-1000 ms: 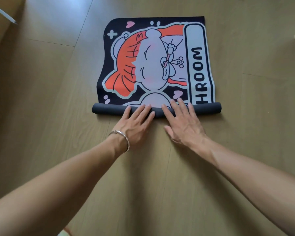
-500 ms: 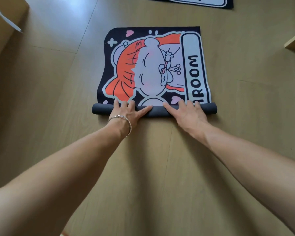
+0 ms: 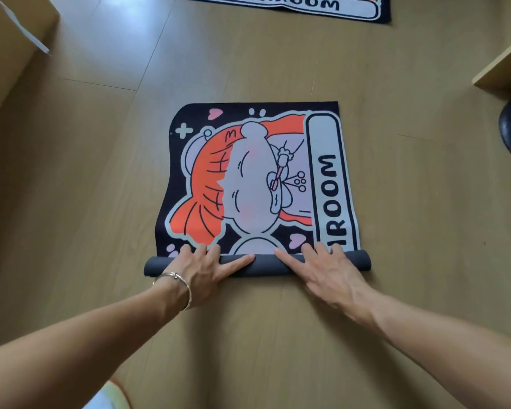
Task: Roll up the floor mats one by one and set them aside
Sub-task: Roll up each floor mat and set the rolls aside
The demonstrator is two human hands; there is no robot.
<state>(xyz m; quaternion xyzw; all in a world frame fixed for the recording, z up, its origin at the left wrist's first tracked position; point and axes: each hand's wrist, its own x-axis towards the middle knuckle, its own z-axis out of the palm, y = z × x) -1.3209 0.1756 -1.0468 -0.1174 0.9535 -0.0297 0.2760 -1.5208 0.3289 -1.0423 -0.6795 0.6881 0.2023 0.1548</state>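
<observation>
We see a black mat [image 3: 248, 178] with an orange-haired cartoon figure in pale lilac, pink hearts and black letters on a white strip. Its rolled part [image 3: 263, 265] is plain dark grey. The floor [image 3: 278, 69] is light brown wood. The bracelet [image 3: 176, 276] is silver.

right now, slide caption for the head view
Left hand and right hand press the dark roll of a cartoon bathroom mat on a wooden floor; a second mat lies beyond.

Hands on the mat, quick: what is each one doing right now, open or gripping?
Left hand: open, straight fingers pressing on the mat roll.
Right hand: open, spread fingers pressing on the same roll.
</observation>
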